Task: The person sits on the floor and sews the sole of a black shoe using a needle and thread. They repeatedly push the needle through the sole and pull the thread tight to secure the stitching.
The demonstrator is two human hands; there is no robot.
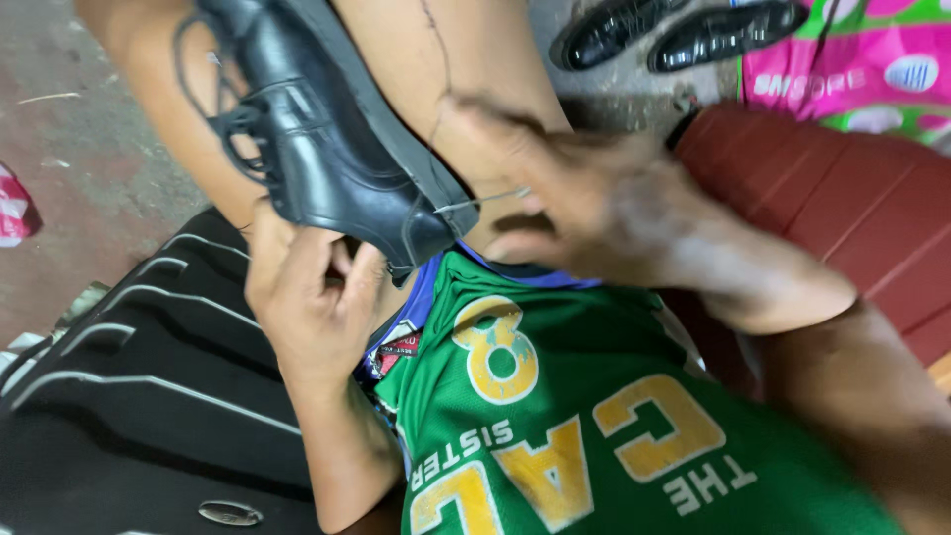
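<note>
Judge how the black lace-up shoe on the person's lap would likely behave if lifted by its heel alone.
The black lace-up shoe looks stiff: its sole edge keeps a straight line, so it would probably hold its shape. The loose laces would likely dangle. The smooth, shiny upper could be slippery; the left hand steadies it from below.
</note>
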